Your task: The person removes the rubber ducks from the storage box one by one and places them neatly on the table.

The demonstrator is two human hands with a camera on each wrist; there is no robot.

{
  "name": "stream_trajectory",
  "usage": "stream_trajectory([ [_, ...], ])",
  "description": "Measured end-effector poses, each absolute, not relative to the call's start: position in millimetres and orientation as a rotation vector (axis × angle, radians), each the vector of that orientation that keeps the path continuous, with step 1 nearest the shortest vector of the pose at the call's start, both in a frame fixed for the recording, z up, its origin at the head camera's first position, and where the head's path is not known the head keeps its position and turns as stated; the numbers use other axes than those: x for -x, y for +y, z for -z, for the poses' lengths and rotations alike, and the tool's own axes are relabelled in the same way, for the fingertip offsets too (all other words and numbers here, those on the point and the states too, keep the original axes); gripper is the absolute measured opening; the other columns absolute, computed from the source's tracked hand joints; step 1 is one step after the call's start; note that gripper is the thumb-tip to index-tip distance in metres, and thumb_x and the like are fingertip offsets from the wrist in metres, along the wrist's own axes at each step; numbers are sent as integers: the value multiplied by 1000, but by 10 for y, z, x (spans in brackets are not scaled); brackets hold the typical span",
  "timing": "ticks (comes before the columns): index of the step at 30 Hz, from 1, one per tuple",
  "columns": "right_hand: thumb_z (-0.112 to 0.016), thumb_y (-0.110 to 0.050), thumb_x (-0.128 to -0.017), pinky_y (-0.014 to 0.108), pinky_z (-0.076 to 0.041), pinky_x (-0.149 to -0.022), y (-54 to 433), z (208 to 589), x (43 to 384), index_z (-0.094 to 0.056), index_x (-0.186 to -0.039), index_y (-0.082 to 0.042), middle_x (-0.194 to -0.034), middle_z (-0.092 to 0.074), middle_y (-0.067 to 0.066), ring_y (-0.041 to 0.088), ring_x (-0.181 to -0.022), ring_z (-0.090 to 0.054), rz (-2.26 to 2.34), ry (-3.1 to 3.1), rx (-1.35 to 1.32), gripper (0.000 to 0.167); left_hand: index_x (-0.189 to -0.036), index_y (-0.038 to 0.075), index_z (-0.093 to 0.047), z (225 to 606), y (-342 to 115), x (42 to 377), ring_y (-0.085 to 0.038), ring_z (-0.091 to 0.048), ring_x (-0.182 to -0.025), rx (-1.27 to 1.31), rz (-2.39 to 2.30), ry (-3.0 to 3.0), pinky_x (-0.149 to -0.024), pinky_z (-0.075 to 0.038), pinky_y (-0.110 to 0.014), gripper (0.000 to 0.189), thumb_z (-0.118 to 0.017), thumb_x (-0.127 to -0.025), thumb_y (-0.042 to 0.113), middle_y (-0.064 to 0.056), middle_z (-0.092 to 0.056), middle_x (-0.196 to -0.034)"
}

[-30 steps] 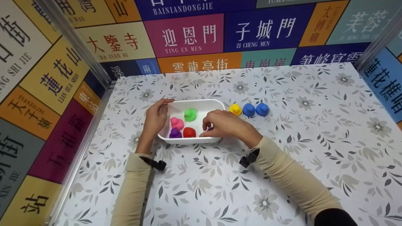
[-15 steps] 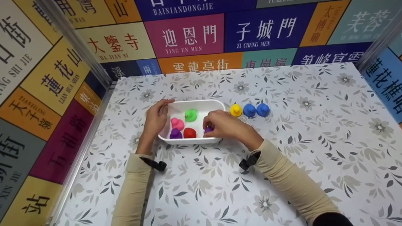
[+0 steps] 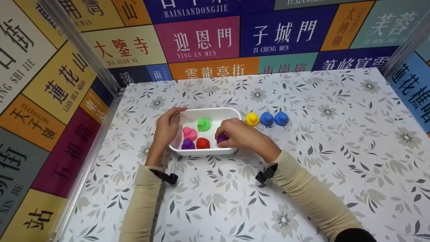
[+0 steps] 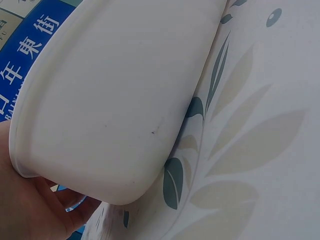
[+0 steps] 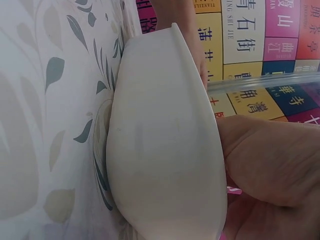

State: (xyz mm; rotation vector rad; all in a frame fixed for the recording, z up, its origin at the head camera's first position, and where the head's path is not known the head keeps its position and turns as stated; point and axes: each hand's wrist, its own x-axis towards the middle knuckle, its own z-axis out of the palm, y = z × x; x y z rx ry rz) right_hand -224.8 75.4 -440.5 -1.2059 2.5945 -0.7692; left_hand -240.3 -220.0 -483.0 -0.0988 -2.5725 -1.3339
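A white plastic tub (image 3: 215, 112) sits on the patterned table. My left hand (image 3: 167, 127) holds its left end, with fingers around the outer wall in the left wrist view. My right hand (image 3: 240, 134) reaches over the right end and pinches a purple rubber duck (image 3: 222, 138) inside, partly hidden by the fingers. Also in the tub are a green duck (image 3: 204, 124), a pink duck (image 3: 189, 133), a second purple duck (image 3: 188, 144) and a red duck (image 3: 203, 143). In the right wrist view, the tub's outer wall (image 5: 165, 135) hides the right fingertips.
Just right of the tub, a yellow duck (image 3: 252, 119) and two blue ducks, one nearer (image 3: 267, 119) and one farther right (image 3: 281, 118), stand in a row. Panels with printed signs (image 3: 198, 38) wall the table at the back and sides.
The purple duck at my right fingers, mostly hidden a second ago, now shows more between them. My right hand has shifted very slightly; my left hand and the tub stay put.
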Motion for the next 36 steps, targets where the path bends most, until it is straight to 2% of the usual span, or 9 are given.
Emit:
stream_trajectory([
  [5,-85,-18,-94,41,-59,-89,756,4400,2267,-84,-110,-9,-102,-79,7,25,-94,-69,787,2609,1190,18,-132,25,-77,4811,-2207,2424,-21,-58,-148,100,1325,-2569,-127,-42,-40,35,-53,-111,10,-3,-72,-146],
  [12,-83,-20,-96,42,-57,-91,782,4413,2264,-82,-115,-9,-108,-79,8,25,-97,-67,862,2609,1197,22,-132,25,-77,4814,-2209,2431,-23,-57,-148,110,1335,-2559,-127,-42,-42,36,-54,-110,8,-9,-71,-147],
  [18,-81,-21,-98,41,-60,-95,819,4452,2258,-82,-118,-11,-111,-79,5,23,-103,-69,1007,2565,1220,22,-133,25,-77,4823,-2192,2404,-22,-56,-149,90,1355,-2571,-127,-42,-41,36,-54,-110,9,-5,-70,-147],
  [23,-82,-20,-98,39,-66,-91,875,4456,2247,-81,-119,-10,-112,-77,6,21,-107,-71,1165,2542,1195,24,-131,26,-78,4831,-2189,2385,-20,-60,-144,68,1334,-2575,-124,-45,-42,35,-54,-110,10,-4,-71,-146],
  [27,-84,-21,-97,34,-66,-86,929,4478,2255,-82,-118,-11,-110,-77,5,19,-105,-72,1235,2543,1195,24,-131,24,-78,4828,-2187,2385,-21,-62,-141,78,1312,-2575,-123,-46,-42,35,-55,-109,9,-4,-72,-144],
  [31,-85,-23,-96,31,-65,-86,981,4523,2266,-82,-119,-13,-110,-77,4,17,-103,-72,1274,2542,1230,25,-130,23,-78,4825,-2185,2392,-21,-61,-143,72,1307,-2574,-124,-45,-41,35,-55,-109,7,-4,-73,-143],
  [36,-85,-25,-96,33,-64,-89,1051,4557,2249,-82,-120,-15,-114,-77,2,16,-105,-72,1320,2542,1226,27,-130,23,-78,4827,-2182,2395,-22,-61,-144,78,1304,-2575,-124,-45,-42,36,-54,-109,6,-4,-73,-143],
])
